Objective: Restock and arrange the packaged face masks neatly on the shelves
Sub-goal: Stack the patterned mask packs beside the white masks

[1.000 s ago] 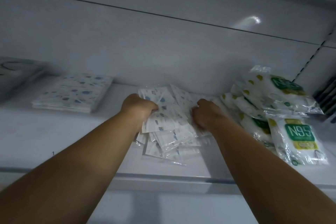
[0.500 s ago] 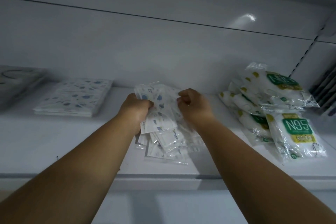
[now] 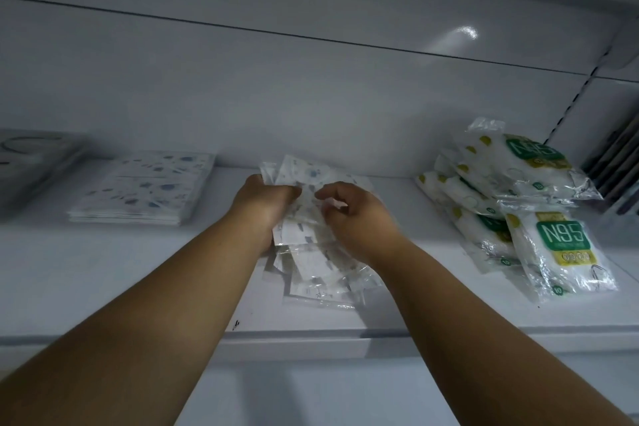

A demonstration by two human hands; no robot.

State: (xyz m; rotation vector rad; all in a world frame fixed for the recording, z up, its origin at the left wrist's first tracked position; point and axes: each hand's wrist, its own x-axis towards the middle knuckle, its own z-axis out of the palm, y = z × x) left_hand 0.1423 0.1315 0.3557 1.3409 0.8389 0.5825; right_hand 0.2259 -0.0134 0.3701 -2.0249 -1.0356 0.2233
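A loose pile of clear-wrapped, blue-patterned face mask packs (image 3: 321, 273) lies on the white shelf (image 3: 103, 287) in the middle. My left hand (image 3: 264, 204) grips a bunch of these packs from the left, lifting their far ends. My right hand (image 3: 349, 214) is beside it with curled fingers pinching the top packs from the right. The lower packs stay fanned out toward the shelf's front edge.
A neat flat stack of patterned mask packs (image 3: 145, 188) sits to the left, and a grey pack (image 3: 31, 162) lies at the far left. A slumped heap of green N95 mask bags (image 3: 518, 211) fills the right. The shelf's back wall is close behind.
My right hand has moved left, from the pile's right side to just beside my left hand. Both hands have gathered the top packs together and raised them a little.
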